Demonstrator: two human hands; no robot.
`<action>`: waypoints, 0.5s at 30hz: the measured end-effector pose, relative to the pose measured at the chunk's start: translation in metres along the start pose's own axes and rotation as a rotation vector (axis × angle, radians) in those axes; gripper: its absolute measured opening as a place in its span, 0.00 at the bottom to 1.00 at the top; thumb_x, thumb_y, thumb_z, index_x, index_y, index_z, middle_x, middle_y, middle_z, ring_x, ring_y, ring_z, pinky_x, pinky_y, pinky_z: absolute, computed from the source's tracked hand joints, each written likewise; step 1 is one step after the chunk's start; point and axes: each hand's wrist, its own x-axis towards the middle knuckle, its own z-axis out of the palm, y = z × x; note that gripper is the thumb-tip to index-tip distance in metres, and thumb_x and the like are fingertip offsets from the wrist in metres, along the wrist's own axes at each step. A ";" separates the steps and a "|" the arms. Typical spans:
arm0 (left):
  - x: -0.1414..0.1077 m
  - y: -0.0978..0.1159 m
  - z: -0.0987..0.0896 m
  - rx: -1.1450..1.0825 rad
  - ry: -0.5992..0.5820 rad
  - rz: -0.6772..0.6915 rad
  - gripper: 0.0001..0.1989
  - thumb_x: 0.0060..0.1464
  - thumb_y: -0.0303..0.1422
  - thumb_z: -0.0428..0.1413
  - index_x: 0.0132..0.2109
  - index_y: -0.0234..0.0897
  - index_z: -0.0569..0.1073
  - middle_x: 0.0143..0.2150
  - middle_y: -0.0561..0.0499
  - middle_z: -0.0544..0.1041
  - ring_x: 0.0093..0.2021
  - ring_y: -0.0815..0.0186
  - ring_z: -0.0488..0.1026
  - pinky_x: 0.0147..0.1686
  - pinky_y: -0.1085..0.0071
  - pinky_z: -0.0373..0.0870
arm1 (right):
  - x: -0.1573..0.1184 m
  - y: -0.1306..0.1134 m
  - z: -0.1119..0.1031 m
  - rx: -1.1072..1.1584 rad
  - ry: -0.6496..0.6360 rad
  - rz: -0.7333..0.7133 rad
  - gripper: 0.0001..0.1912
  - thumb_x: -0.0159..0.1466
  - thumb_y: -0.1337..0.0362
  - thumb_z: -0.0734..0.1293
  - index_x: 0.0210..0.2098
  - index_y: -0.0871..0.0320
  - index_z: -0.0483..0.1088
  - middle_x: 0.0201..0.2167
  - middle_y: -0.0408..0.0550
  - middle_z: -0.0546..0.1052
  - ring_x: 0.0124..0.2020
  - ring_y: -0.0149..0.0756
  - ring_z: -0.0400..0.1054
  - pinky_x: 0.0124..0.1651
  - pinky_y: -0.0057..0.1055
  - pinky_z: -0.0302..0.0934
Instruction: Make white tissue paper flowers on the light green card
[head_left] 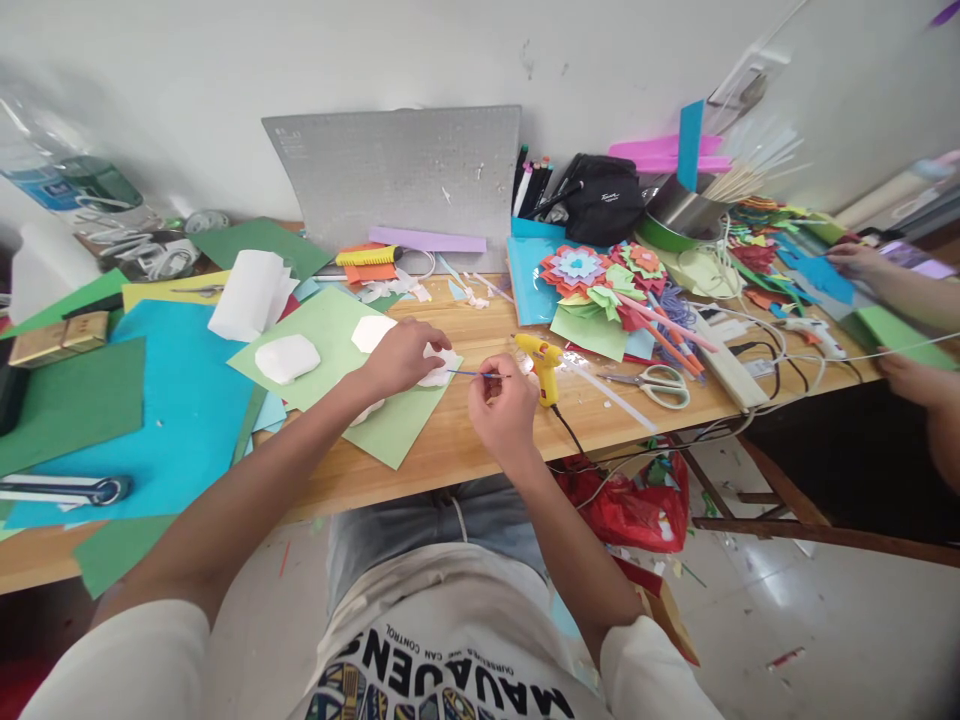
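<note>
My right hand pinches a thin blue stick whose tip points left to a small white piece. My left hand rests over that white piece, its fingers bent and touching its edge. Under it lies a light green sheet. More white pieces lie on the sheet: one at the left, one beside my left hand, and one partly hidden under my left wrist. Just right of my right hand stands a yellow glue gun.
Scissors and paper flowers are to the right, near a power strip and cables. Blue paper and a white roll lie left. A grey cutting mat leans on the wall. Another person's hands work at far right.
</note>
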 end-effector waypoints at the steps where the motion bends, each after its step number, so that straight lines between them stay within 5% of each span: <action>1: -0.001 -0.001 0.000 0.011 0.006 0.012 0.11 0.51 0.34 0.57 0.42 0.38 0.79 0.40 0.46 0.79 0.42 0.55 0.71 0.45 0.61 0.65 | 0.004 -0.002 0.000 -0.020 -0.007 0.005 0.02 0.58 0.68 0.60 0.31 0.55 0.62 0.22 0.38 0.66 0.22 0.29 0.63 0.29 0.27 0.58; 9: 0.000 0.002 -0.003 0.105 -0.051 0.060 0.09 0.51 0.31 0.55 0.36 0.37 0.80 0.41 0.43 0.76 0.45 0.53 0.70 0.46 0.60 0.66 | 0.034 -0.010 -0.001 -0.101 -0.079 0.042 0.03 0.55 0.69 0.61 0.30 0.55 0.63 0.19 0.37 0.67 0.22 0.31 0.63 0.30 0.28 0.55; 15: 0.006 0.009 -0.007 0.077 -0.083 -0.017 0.10 0.52 0.31 0.53 0.34 0.36 0.80 0.38 0.44 0.76 0.43 0.55 0.72 0.46 0.62 0.66 | 0.032 -0.012 -0.005 -0.069 -0.035 0.035 0.02 0.55 0.69 0.61 0.29 0.55 0.63 0.18 0.36 0.67 0.21 0.29 0.63 0.29 0.27 0.55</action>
